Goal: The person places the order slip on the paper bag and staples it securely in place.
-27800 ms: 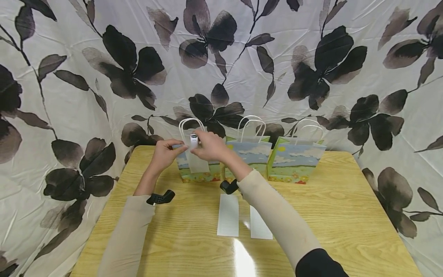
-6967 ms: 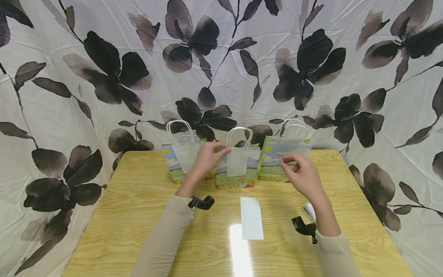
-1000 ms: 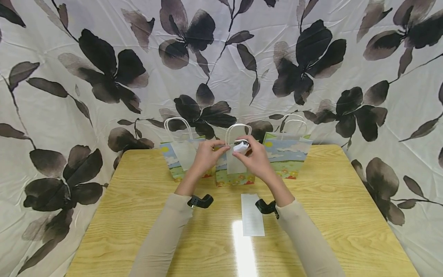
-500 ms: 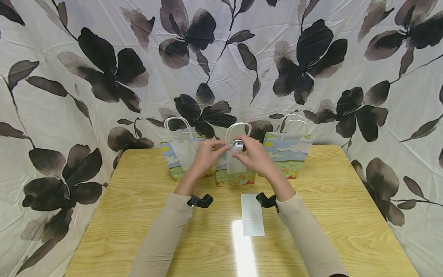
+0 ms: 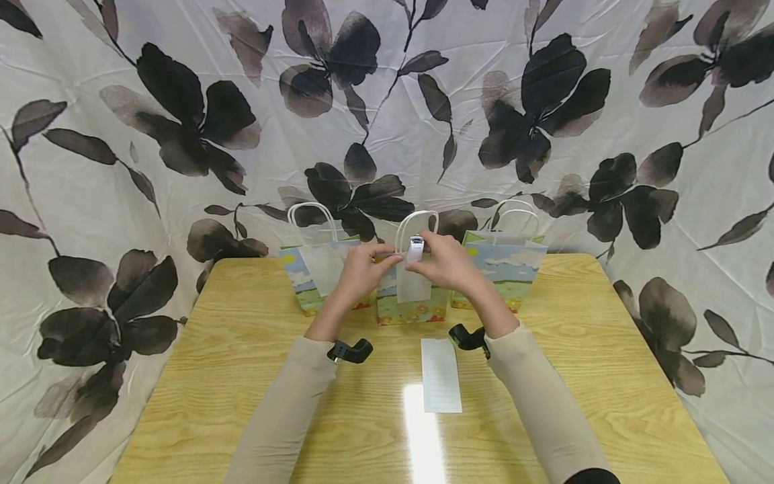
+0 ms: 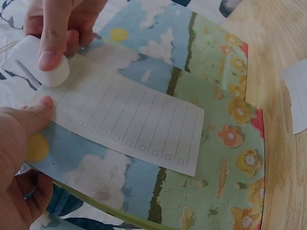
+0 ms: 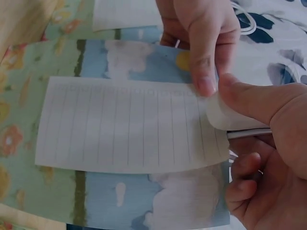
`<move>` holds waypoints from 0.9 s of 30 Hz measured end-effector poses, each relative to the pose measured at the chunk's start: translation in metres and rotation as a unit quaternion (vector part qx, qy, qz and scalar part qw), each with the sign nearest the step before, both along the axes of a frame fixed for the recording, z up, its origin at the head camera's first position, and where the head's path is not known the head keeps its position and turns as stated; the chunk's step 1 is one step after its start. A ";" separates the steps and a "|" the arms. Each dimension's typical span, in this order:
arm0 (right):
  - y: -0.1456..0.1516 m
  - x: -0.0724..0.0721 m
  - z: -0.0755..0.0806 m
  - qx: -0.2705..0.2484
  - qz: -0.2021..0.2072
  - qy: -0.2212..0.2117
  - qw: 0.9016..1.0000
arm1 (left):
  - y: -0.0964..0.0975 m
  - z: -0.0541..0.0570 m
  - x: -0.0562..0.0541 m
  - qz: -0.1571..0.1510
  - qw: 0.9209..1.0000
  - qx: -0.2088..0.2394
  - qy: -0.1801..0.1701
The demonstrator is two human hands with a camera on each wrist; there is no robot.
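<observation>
Paper bags (image 5: 506, 272) number three; the right hand (image 5: 450, 262) grips one stapler (image 5: 414, 251).

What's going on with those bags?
A person's left hand pinches a lined slip against the middle bag, and the right hand grips what looks like a white stapler at its top edge. The left bag has another slip on its front; the right bag shows none. A third slip lies on the table.
</observation>
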State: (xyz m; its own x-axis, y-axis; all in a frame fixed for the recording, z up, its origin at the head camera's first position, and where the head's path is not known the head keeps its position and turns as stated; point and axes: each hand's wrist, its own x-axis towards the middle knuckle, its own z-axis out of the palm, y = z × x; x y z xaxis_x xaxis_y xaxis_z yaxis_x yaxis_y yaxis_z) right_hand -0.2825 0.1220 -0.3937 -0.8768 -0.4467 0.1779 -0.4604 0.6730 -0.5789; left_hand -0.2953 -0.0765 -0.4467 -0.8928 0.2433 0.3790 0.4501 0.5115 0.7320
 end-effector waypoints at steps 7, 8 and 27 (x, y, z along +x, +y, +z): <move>0.000 0.000 -0.002 0.023 -0.006 0.011 1.000 | 0.000 0.001 0.000 0.001 1.000 -0.005 0.009; -0.001 -0.001 -0.003 0.026 -0.006 0.014 1.000 | 0.000 0.001 0.000 0.002 1.000 -0.007 0.010; 0.001 -0.015 -0.019 0.040 0.044 0.118 0.991 | 0.000 0.000 -0.004 -0.021 0.999 -0.017 0.044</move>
